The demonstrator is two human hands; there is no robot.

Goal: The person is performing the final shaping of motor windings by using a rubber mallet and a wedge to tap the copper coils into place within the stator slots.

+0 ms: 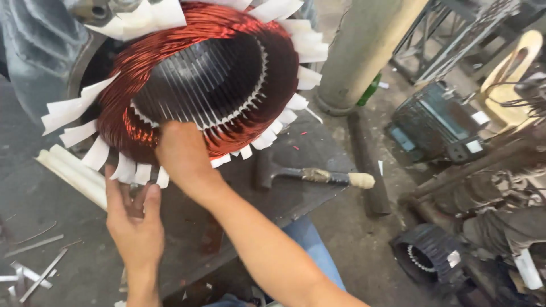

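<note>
Right now the copper winding (170,85) of the big stator lies on a dark bench (296,165), its bore facing up toward the camera. The right hand (181,152) presses on the lower rim of the coil, fingers curled against the wire. Just below, the left hand (133,224) pinches the white paper slips (133,172) sticking out (grip partly hidden). A hammer (310,175) rests to the right, nearer the right hand.

Small white labels (474,146), perhaps.
</note>
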